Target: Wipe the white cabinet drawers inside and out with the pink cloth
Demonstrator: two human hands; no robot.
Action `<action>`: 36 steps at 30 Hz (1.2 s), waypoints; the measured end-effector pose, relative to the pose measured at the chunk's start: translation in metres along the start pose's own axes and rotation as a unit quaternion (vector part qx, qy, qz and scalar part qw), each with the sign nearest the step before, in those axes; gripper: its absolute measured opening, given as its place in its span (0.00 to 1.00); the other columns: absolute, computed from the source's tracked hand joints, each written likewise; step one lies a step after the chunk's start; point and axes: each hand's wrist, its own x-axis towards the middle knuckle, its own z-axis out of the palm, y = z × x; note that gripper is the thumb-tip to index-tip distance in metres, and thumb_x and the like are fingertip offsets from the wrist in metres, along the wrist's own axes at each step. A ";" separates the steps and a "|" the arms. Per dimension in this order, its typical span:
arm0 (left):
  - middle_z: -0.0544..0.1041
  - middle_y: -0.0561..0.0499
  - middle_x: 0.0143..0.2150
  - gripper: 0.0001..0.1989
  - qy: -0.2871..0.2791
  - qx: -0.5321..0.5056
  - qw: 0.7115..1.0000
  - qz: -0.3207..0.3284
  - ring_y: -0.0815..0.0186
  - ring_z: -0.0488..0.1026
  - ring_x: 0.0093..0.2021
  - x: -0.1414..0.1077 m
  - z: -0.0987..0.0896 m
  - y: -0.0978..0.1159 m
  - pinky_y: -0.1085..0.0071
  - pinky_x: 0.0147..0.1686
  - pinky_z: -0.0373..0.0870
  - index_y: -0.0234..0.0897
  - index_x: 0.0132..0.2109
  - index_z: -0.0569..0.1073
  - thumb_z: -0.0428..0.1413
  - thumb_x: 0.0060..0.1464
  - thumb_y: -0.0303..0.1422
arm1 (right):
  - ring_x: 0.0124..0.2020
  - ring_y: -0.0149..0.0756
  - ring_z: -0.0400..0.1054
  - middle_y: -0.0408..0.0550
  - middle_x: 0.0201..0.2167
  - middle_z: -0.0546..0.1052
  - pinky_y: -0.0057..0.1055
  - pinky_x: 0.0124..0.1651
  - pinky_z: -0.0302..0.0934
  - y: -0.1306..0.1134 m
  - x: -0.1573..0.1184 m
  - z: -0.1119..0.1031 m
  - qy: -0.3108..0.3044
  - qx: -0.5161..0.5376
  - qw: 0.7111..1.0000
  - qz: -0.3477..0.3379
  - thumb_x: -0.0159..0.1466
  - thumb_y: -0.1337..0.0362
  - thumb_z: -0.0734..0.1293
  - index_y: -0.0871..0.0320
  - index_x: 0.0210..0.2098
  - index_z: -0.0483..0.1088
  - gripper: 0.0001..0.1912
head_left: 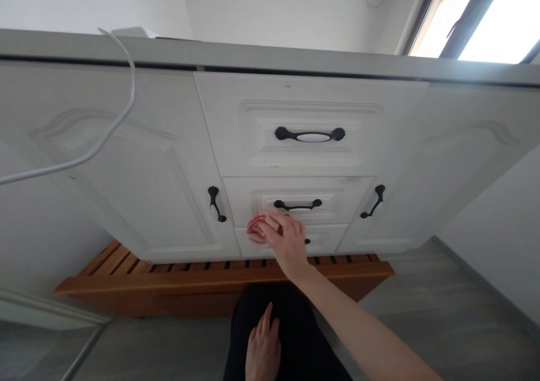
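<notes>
A pink and white cloth point(256, 229) is bunched under the fingers of my right hand point(289, 243). It lies against the white cabinet front, around the border between the middle drawer point(333, 215) and the bottom drawer point(333, 237). Just above my fingers is the middle drawer's dark handle point(297, 205), and my right hand partly hides the bottom drawer's handle point(307, 241). My left hand point(264, 347) rests over my dark-clothed lap, fingers loosely extended, holding nothing.
Higher up is the top drawer's handle point(310, 135). Cabinet doors with handles point(216, 204) flank the drawers. A white cable point(105, 136) hangs at the left from the countertop point(337, 63). A slatted wooden bench point(185, 282) stands below the cabinet front.
</notes>
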 end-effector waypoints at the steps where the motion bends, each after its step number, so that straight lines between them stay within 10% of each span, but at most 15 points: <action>1: 0.60 0.47 0.73 0.27 0.002 0.004 1.000 -0.003 0.62 0.64 0.67 0.000 0.000 0.000 0.63 0.61 0.64 0.42 0.58 0.75 0.44 0.57 0.21 | 0.57 0.40 0.61 0.43 0.58 0.71 0.42 0.61 0.51 -0.011 0.011 0.011 -0.001 0.001 0.999 -0.038 0.68 0.58 0.67 0.37 0.57 0.71 0.18; 8: 0.64 0.47 0.71 0.27 0.027 0.034 0.999 -0.016 0.63 0.67 0.65 -0.002 -0.005 0.006 0.64 0.59 0.66 0.42 0.55 0.76 0.42 0.57 0.19 | 0.61 0.29 0.59 0.37 0.60 0.72 0.32 0.59 0.53 -0.018 0.028 0.083 -0.071 -0.008 0.957 -0.280 0.73 0.66 0.57 0.49 0.52 0.73 0.15; 26: 0.62 0.45 0.72 0.25 0.050 0.021 0.998 0.026 0.60 0.66 0.66 -0.006 0.013 -0.006 0.61 0.60 0.66 0.42 0.57 0.74 0.45 0.59 0.21 | 0.55 0.44 0.59 0.47 0.57 0.73 0.44 0.59 0.53 0.191 -0.100 -0.049 -0.055 -0.125 0.987 0.084 0.64 0.69 0.65 0.44 0.52 0.76 0.21; 31: 0.58 0.42 0.73 0.25 0.104 -0.043 0.994 -0.013 0.58 0.61 0.69 0.004 0.011 0.004 0.60 0.62 0.67 0.39 0.60 0.72 0.44 0.60 0.21 | 0.51 0.46 0.63 0.57 0.53 0.71 0.47 0.55 0.61 0.201 -0.156 -0.073 -0.023 -0.054 0.961 0.270 0.56 0.73 0.58 0.59 0.55 0.75 0.30; 36: 0.52 0.40 0.75 0.30 0.196 -0.088 0.975 0.059 0.54 0.54 0.72 0.064 -0.037 0.048 0.53 0.67 0.60 0.39 0.70 0.58 0.43 0.62 0.21 | 0.55 0.47 0.67 0.52 0.53 0.73 0.49 0.61 0.60 0.161 -0.201 -0.083 -0.024 0.172 0.909 0.378 0.54 0.68 0.59 0.54 0.50 0.78 0.27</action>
